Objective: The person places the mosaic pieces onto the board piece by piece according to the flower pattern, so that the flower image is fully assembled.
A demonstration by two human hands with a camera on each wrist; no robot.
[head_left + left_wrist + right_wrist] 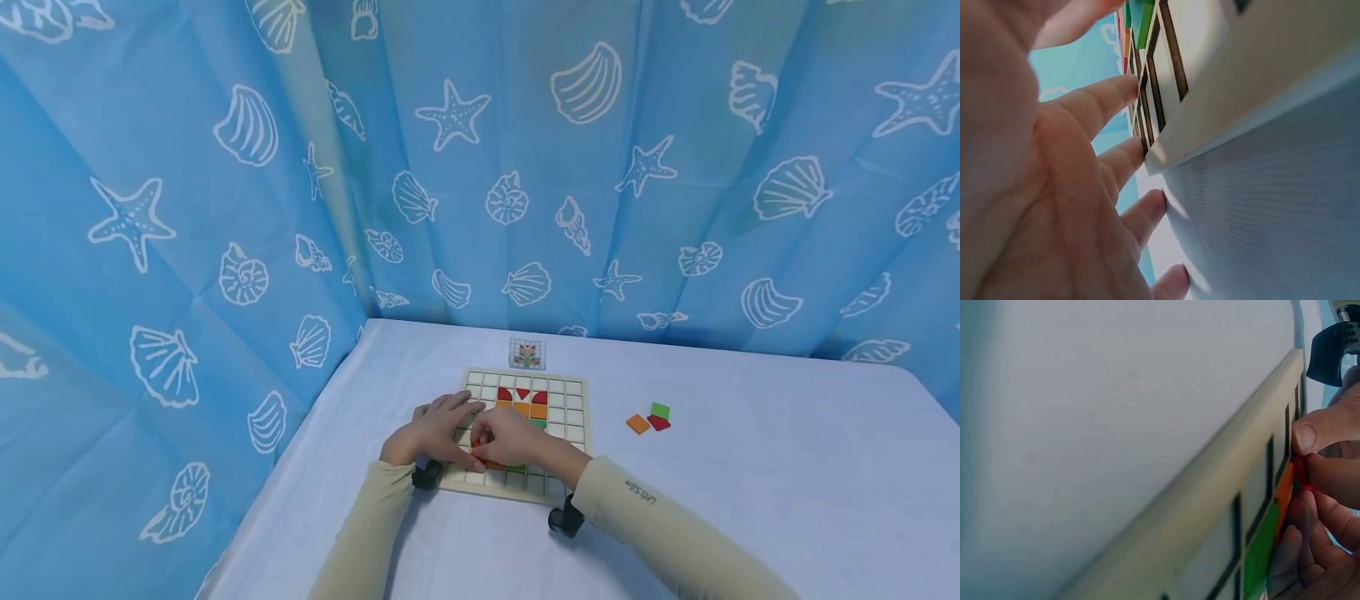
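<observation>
A wooden grid board (495,495) lies on the white-covered table under both hands. My right hand (513,437) pinches a small red tile (1300,472) at the board's lower left part, beside an orange tile (1283,497) and a green tile (1260,553). The left hand (435,432) is spread over the board's left side, its fingertips at the frame's edge and on the table in the left wrist view. Its thumb (1310,434) is close to the red tile. Farther up the grid sit red, orange and green tiles, partly hidden by the right hand.
Behind the board lies a small pattern card (527,353). To the right are a loose orange tile (637,424), a green one (660,410) and a red one (658,423). A blue shell-print curtain (510,275) hangs along the table's back and left.
</observation>
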